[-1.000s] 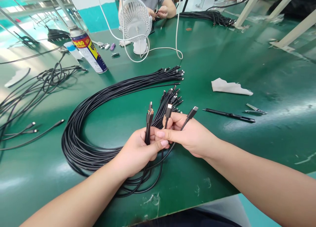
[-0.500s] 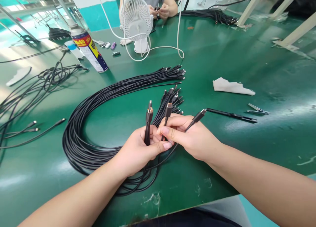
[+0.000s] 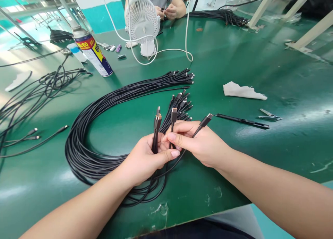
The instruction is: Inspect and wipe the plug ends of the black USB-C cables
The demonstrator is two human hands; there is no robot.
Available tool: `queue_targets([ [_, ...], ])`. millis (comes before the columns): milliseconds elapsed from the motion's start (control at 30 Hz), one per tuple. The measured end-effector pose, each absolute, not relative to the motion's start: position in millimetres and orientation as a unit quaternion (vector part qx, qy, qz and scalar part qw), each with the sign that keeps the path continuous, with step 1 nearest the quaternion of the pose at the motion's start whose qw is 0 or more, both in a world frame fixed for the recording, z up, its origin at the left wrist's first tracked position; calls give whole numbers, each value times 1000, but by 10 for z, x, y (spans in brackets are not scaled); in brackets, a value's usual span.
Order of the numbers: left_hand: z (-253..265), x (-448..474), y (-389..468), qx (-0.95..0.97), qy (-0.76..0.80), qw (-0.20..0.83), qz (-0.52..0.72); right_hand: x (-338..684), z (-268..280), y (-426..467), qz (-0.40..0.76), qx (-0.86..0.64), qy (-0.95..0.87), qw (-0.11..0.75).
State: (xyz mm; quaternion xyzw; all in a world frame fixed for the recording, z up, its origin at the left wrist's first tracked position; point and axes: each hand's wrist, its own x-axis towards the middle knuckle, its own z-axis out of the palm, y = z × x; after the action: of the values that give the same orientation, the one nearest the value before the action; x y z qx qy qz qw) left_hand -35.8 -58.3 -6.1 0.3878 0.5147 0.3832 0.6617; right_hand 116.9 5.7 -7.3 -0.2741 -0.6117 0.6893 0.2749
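Note:
My left hand [image 3: 152, 155] is closed round a few black USB cables [image 3: 156, 129], their plugs pointing up. My right hand [image 3: 199, 143] pinches another black cable [image 3: 173, 116] between thumb and fingers, its plug upright beside the left hand's plugs. A further cable plug [image 3: 205, 121] sticks out to the right from the back of the same hand. The two hands meet at the fingertips. Behind and left of them a thick bundle of black cables [image 3: 78, 138] lies curved in a U on the green table, both sets of plug ends towards the middle.
A spray can [image 3: 95, 55] and a white fan [image 3: 144, 20] with a looping cord stand at the back. Loose cables [image 3: 49, 83] lie left. On the right are a white scrap [image 3: 243, 91], black tweezers [image 3: 241, 121] and a small metal tool [image 3: 270, 116]. A co-worker sits opposite.
My right hand has shifted slightly left, bringing its upright plug closer to the plugs in my left hand. The left hand keeps its hold.

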Motion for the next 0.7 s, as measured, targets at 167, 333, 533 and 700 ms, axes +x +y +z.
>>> queue_targets([
  [167,-50,-344,-583,383,529,654,382,1138,-42,65,735,-293,-532,300],
  [333,-41,-318,-587,388,568,632,357,1168,-5,105,721,-310,-494,375],
  [533,-49,-315,-592,420,595,602,326,1189,-33,96,693,-358,-500,377],
  [700,-50,-317,-588,427,600,592,327,1187,-24,84,705,-343,-494,376],
])
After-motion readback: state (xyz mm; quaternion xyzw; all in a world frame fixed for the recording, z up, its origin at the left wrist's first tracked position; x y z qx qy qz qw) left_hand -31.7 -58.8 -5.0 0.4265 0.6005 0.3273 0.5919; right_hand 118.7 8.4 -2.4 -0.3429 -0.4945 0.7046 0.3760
